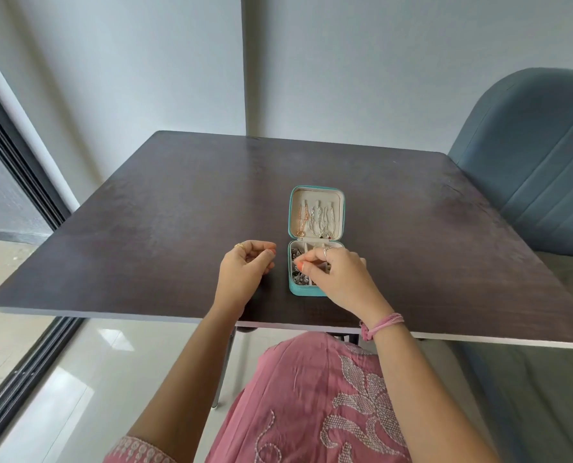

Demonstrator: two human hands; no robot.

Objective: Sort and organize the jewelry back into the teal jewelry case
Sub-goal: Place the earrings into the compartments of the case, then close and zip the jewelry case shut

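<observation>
Teal jewelry case [306, 291] lies open on dark surface [164, 208]; chains [316, 219] hung in lid. Right hand [336, 275] grip over tray, fingertips pinching small piece, unclear which. Left hand [245, 267] grip loosely curled beside case, seemingly empty. Jewelry likely light, tangly, delicate: pinch at clasp

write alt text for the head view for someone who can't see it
A person's right hand reaches into an open teal jewelry case on a dark wooden table, chain necklaces hanging in its lid. The left hand rests beside it, loosely curled.
</observation>
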